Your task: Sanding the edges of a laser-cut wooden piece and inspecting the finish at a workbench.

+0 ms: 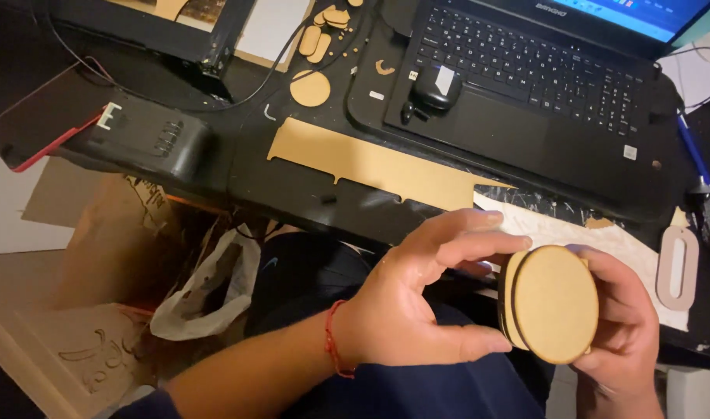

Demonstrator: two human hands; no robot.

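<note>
Both my hands hold a stack of oval wooden discs [555, 302] in front of my lap, below the desk edge. My left hand [417, 299], with a red string at the wrist, grips the stack's left edge between thumb and fingers. From the right and behind, my right hand [623, 326] cups the stack. The front disc faces me, flat and plain.
A long notched wooden strip [370, 164] lies on the black desk. Small wooden cut-outs [311, 87] sit near it. A black laptop [526, 77] with an earbud case [435, 87] stands at the back right. An oval wooden ring [678, 268] lies right. A plastic bag [207, 291] is on the floor.
</note>
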